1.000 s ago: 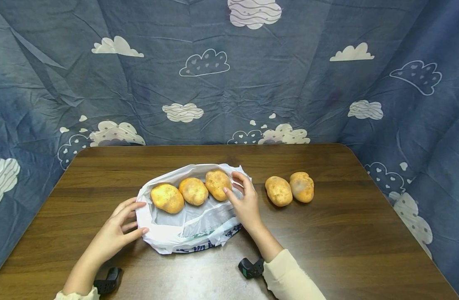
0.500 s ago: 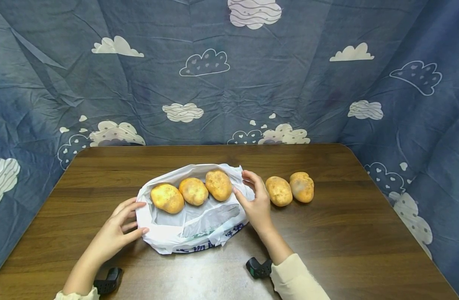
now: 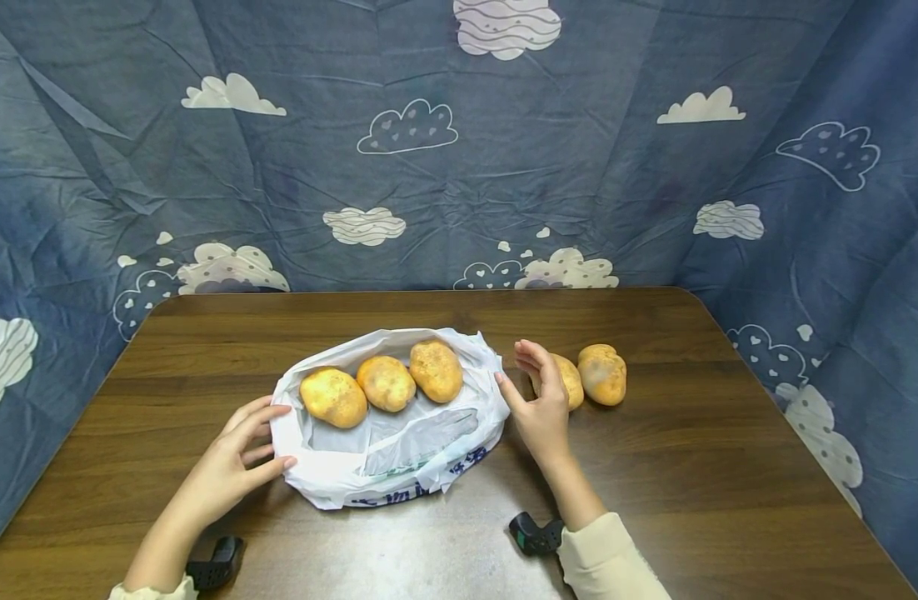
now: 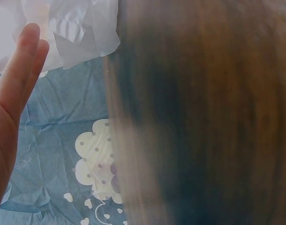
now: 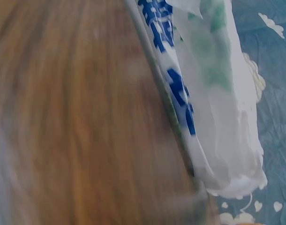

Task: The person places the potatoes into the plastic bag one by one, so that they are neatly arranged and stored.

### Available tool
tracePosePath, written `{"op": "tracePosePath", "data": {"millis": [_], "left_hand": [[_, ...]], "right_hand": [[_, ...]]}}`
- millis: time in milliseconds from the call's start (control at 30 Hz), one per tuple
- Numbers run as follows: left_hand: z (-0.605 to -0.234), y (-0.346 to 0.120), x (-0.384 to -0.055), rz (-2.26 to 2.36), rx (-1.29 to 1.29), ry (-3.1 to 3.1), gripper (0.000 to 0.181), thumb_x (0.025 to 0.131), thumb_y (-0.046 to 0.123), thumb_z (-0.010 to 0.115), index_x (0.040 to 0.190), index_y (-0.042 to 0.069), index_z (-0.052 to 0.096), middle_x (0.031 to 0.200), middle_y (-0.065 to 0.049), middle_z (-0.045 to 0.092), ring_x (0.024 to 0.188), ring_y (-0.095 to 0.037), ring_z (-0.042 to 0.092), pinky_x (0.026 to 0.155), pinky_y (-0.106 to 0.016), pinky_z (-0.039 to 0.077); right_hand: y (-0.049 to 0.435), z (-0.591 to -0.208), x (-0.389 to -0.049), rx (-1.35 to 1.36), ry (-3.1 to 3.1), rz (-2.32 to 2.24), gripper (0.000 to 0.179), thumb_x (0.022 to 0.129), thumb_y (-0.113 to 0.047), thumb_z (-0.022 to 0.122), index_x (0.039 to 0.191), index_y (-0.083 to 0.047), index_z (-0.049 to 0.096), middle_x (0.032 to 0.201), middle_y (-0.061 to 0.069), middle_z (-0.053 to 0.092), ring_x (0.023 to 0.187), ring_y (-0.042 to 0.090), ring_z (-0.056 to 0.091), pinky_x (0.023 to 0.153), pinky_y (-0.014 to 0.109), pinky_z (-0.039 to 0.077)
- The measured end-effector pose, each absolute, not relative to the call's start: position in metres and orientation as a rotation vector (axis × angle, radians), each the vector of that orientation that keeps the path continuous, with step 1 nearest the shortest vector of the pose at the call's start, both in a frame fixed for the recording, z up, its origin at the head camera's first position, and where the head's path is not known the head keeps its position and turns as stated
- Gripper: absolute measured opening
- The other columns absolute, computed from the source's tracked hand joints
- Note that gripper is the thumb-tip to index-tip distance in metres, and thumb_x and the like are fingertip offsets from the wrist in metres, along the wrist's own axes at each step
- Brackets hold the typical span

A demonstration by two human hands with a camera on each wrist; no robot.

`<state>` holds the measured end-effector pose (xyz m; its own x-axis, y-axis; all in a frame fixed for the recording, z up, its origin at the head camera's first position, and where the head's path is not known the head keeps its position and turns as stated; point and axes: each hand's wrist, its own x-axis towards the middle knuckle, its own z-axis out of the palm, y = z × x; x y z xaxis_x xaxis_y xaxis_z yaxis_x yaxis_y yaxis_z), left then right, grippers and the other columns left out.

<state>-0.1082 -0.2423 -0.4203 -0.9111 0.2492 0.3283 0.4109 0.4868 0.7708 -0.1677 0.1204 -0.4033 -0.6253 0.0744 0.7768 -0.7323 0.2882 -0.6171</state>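
Observation:
Three potatoes lie in a row inside an opened white plastic bag: a left one (image 3: 333,398), a middle one (image 3: 386,383) and a right one (image 3: 436,371). At the bag's left rim (image 3: 294,467) my left hand (image 3: 234,458) rests, thumb and forefinger spread over the edge. The left wrist view shows nearly straight fingers (image 4: 23,65) against the bag (image 4: 86,37). My right hand (image 3: 543,412) is just right of the bag, fingers apart and holding nothing, the thumb tip near its rim. Behind that hand a potato (image 3: 570,383) is partly hidden; another potato (image 3: 603,375) touches it.
Everything stands on a brown wooden table (image 3: 691,467). A blue curtain (image 3: 429,192) with cloud prints hangs behind its back edge. Black wrist devices sit at the left wrist (image 3: 215,564) and the right wrist (image 3: 536,533). Blue print (image 5: 180,89) shows on the bag's near side.
My right hand has moved away from the right potato in the bag, out past the bag's right rim, and partly covers a loose potato. The left hand stays at the bag.

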Motion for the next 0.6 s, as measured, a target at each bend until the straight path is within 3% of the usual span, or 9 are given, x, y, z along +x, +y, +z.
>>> {"op": "tracePosePath", "data": {"millis": [133,333,533,600], "left_hand": [[-0.421,-0.242,-0.109,-1.398,-0.579,-2.554,0.056,0.071,-0.004,0.073,0.121,-0.002,0.048,0.13,-0.02,0.031,0.096,-0.002,0.045,0.077,-0.017,0.05],[-0.421,-0.242,-0.108,-1.387,-0.575,-2.556,0.056,0.071,-0.004,0.073,0.121,-0.002,0.048,0.13,-0.02,0.032,0.095,-0.003,0.046,0.076,-0.017,0.051],[-0.42,-0.242,-0.107,-1.39,-0.574,-2.564,0.056,0.072,-0.003,0.072,0.121,-0.001,0.048,0.13,-0.02,0.031,0.096,-0.003,0.044,0.077,-0.021,0.052],[-0.42,-0.242,-0.107,-1.389,-0.574,-2.564,0.056,0.072,-0.003,0.073,0.121,-0.001,0.048,0.131,-0.02,0.031,0.096,-0.003,0.044,0.077,-0.022,0.052]], "right_hand": [[0.13,-0.403,-0.168,0.546,-1.834,1.374,0.046,0.068,0.02,0.066,0.109,0.019,0.045,0.104,0.031,0.052,0.095,0.038,0.051,0.084,0.043,0.047],[0.146,-0.404,-0.17,0.481,-1.844,1.346,0.046,0.069,0.019,0.066,0.11,0.019,0.045,0.104,0.031,0.051,0.096,0.034,0.051,0.083,0.043,0.047],[0.164,-0.407,-0.171,0.412,-1.863,1.351,0.047,0.07,0.019,0.064,0.113,0.019,0.043,0.107,0.03,0.049,0.098,0.04,0.048,0.086,0.039,0.046],[0.172,-0.413,-0.175,0.383,-1.86,1.363,0.048,0.071,0.019,0.064,0.114,0.017,0.044,0.107,0.028,0.05,0.099,0.035,0.05,0.088,0.035,0.046]]}}
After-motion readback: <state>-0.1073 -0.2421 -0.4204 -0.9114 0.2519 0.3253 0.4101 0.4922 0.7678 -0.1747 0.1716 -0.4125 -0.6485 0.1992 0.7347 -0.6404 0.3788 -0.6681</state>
